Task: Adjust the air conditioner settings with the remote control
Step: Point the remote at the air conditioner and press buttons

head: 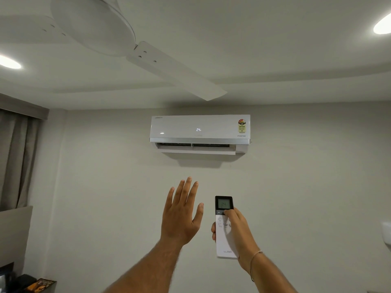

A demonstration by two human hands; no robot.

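Observation:
A white wall-mounted air conditioner (200, 132) hangs high on the wall ahead, its front showing 24 and its bottom flap open. My right hand (237, 229) holds a white remote control (224, 227) with a dark display top, pointed up toward the unit; my thumb rests on a button just below the screen. My left hand (182, 212) is raised beside the remote, to its left, palm facing the air conditioner, fingers spread and holding nothing.
A white ceiling fan (131, 39) hangs overhead, one blade reaching toward the air conditioner. Round ceiling lights (9, 62) glow at left and right. Grey curtains (17, 157) hang at the left. Some dark items (36, 284) sit at the lower left corner.

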